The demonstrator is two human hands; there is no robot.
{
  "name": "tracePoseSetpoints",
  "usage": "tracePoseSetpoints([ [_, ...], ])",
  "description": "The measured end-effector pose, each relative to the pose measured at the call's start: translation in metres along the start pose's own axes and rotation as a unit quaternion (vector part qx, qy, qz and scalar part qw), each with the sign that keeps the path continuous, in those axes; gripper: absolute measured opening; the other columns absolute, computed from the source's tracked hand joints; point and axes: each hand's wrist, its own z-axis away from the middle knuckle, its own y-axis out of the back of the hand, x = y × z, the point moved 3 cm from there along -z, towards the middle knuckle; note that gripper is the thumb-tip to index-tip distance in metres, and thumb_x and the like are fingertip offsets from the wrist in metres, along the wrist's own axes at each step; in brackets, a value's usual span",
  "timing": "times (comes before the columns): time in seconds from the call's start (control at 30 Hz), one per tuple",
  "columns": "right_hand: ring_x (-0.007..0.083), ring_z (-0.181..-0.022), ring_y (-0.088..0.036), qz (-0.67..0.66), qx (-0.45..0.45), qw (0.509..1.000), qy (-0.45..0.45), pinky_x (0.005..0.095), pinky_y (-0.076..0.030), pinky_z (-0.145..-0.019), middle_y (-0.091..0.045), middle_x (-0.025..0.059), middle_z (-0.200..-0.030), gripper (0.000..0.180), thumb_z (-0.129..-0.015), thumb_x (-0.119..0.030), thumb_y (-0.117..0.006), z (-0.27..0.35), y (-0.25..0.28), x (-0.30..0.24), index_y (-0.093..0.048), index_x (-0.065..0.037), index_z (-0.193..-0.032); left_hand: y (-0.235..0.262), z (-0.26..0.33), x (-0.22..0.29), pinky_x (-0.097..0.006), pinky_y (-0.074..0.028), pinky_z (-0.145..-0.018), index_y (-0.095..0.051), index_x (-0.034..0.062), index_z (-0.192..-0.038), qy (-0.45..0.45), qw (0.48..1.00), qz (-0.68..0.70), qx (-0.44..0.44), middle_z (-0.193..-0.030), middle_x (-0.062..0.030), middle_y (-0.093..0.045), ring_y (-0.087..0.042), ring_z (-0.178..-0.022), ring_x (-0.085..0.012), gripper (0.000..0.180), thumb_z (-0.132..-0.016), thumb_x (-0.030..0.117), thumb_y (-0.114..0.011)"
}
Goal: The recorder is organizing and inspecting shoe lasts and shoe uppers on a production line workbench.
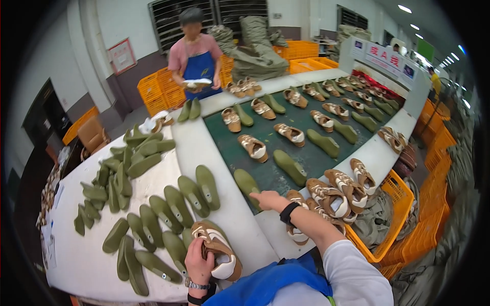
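My left hand [199,261] grips a brown and white sneaker [217,251] by its collar, low on the white table beside the green shoe lasts. My right arm reaches forward over the belt's near corner. There my right hand [268,200] is closed at the heel end of a green shoe last [245,184] lying on the belt; its curled fingers are partly hidden. A neat row of green lasts [178,205] lies left of the belt, just beyond the sneaker. Several brown sneakers [329,198] stand on the white ledge right of my right forearm.
Sneakers and lasts lie in rows on the dark green conveyor belt [268,179]. A pile of lasts [121,171] covers part of the white table [102,265]. An orange crate [400,217] stands at my right. Across the belt, a person in a blue apron [200,71] holds a shoe.
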Motion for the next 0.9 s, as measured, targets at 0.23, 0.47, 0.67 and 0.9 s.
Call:
tracePoseSetpoints([
  [0.23, 0.0254, -0.071, -0.061, -0.405, 0.057, 0.835, 0.369, 0.0315, -0.048, -0.065, -0.064, 0.0127, -0.080, 0.015, -0.073, -0.011, -0.057, 0.130, 0.047, -0.132, -0.063, -0.001, -0.083, -0.009, -0.006, 0.026, -0.039, -0.045, -0.076, -0.061, 0.0068, -0.098, -0.041, 0.994, -0.019, -0.096, -0.100, -0.0155, -0.058, -0.056, -0.085, -0.0336, 0.022, -0.076, 0.007, -0.057],
  [0.47, 0.0314, -0.068, -0.059, -0.217, 0.154, 0.915, 0.302, 0.0434, -0.046, -0.059, -0.063, 0.0102, -0.074, 0.028, -0.072, -0.040, -0.061, 0.162, 0.004, -0.117, -0.064, -0.013, -0.082, -0.047, -0.016, 0.046, -0.039, -0.046, -0.068, -0.061, 0.0046, -0.095, -0.145, 0.977, -0.034, -0.154, -0.087, -0.0166, -0.061, -0.058, -0.079, -0.0316, 0.019, -0.079, 0.012, -0.055],
  [0.67, 0.0322, -0.069, -0.060, -0.172, 0.161, 0.927, 0.292, 0.0430, -0.046, -0.059, -0.063, 0.0126, -0.074, 0.033, -0.071, -0.043, -0.060, 0.156, -0.002, -0.121, -0.065, -0.012, -0.078, -0.047, -0.011, 0.033, -0.039, -0.046, -0.066, -0.061, 0.0045, -0.096, -0.122, 0.973, -0.039, -0.194, -0.084, -0.0172, -0.061, -0.058, -0.076, -0.0321, 0.019, -0.080, 0.013, -0.054],
  [0.9, 0.0316, -0.073, -0.060, -0.161, 0.110, 0.943, 0.269, 0.0417, -0.047, -0.061, -0.063, 0.0125, -0.078, 0.031, -0.074, -0.042, -0.060, 0.162, 0.010, -0.125, -0.065, -0.012, -0.080, -0.055, 0.003, 0.025, -0.040, -0.046, -0.064, -0.060, 0.0043, -0.096, -0.073, 0.975, -0.016, -0.209, -0.081, -0.0179, -0.061, -0.058, -0.073, -0.0328, 0.019, -0.082, 0.015, -0.052],
])
